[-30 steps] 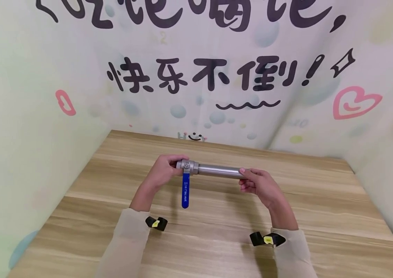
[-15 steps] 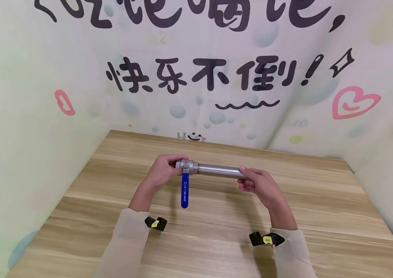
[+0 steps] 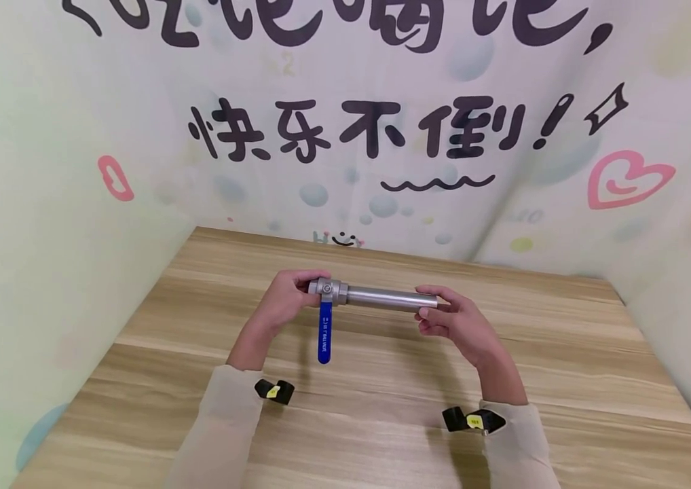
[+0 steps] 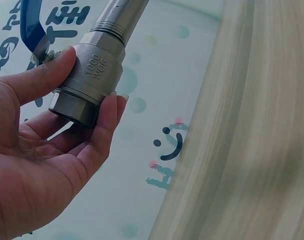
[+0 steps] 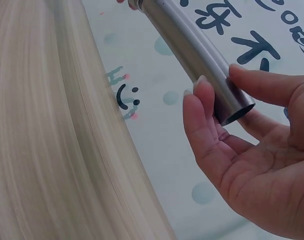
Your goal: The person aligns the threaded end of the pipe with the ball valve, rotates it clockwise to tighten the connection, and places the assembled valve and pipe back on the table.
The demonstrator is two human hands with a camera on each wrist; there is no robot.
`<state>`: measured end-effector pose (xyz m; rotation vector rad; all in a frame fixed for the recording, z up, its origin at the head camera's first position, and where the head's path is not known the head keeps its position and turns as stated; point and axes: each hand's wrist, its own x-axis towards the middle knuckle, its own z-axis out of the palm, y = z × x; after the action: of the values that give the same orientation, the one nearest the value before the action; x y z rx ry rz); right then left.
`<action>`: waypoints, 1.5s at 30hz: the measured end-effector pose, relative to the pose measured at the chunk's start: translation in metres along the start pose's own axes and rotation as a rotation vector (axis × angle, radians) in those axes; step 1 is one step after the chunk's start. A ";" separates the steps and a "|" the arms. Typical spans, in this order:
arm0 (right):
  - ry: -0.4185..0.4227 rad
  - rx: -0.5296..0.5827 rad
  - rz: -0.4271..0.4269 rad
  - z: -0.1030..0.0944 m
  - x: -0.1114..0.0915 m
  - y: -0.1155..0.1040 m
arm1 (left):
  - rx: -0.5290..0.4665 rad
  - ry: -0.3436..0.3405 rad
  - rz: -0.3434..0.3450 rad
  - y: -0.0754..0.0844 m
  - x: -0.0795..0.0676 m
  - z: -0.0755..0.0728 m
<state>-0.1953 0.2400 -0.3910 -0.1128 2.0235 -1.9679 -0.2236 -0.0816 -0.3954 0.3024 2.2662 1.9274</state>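
Note:
A steel ball valve with a long blue lever handle is joined to a straight metal pipe. Several screw threads show where pipe meets valve. My left hand grips the valve body from its outer end, thumb on one side and fingers on the other. At the pipe's free end, my right hand pinches the tube between thumb and fingers; its open mouth shows in the right wrist view. Both parts are held level above the table, with the lever pointing toward me.
The wooden tabletop lies beneath both hands, which cast shadows on it. A printed white backdrop with dark lettering rises along the back and sides. Black bands with yellow tags sit on both sleeves.
My right thumb has slid from the top of the pipe to its near underside, and the forefinger now lies over the top, baring the pipe's end. The left hand keeps its grip.

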 end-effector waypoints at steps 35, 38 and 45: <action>0.034 -0.021 0.039 0.001 0.001 -0.003 | -0.025 -0.021 -0.016 0.000 0.003 0.001; 0.033 -0.024 0.044 0.000 0.001 -0.003 | -0.026 -0.023 -0.017 0.000 0.003 0.001; 0.037 -0.033 0.061 0.000 0.001 -0.001 | -0.026 -0.026 -0.003 0.000 0.001 0.002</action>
<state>-0.1968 0.2396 -0.3902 -0.0228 2.0581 -1.9137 -0.2243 -0.0790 -0.3956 0.3184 2.2226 1.9384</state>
